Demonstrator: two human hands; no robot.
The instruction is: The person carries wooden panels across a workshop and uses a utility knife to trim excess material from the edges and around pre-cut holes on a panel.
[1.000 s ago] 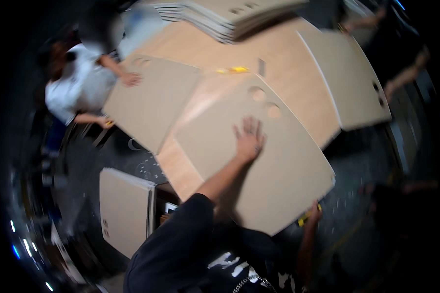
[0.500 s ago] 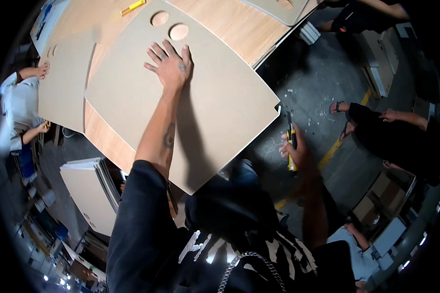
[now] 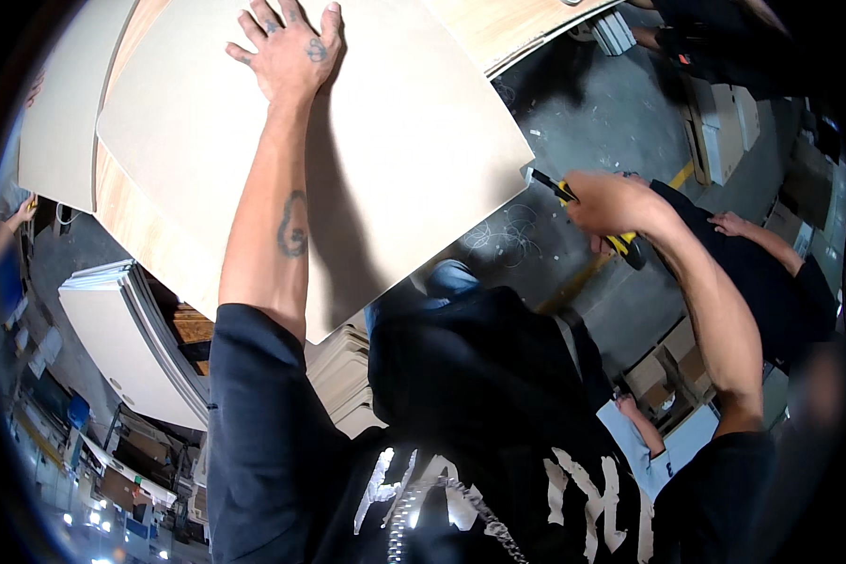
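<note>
A large beige panel (image 3: 414,141) lies on the wooden worktable (image 3: 465,23), its near corner jutting over the edge towards me. My left hand (image 3: 291,52) is pressed flat on it, fingers spread. In my right hand (image 3: 611,202) is a yellow and black utility knife (image 3: 622,246), gripped with the fingers wrapped round it. Its blade end points at the notched right corner of the panel; whether it touches there I cannot tell.
Another beige panel (image 3: 61,113) lies at the left. Stacked panels (image 3: 132,348) lean below the table's left side, and more boards (image 3: 343,376) stand near my legs. At the right a person in dark clothes (image 3: 724,254) is close to my right arm.
My right hand has lifted the knife and turned it from upright to slanting, its blade end now by the panel's right corner. The view has shifted; my left hand still lies on the panel.
</note>
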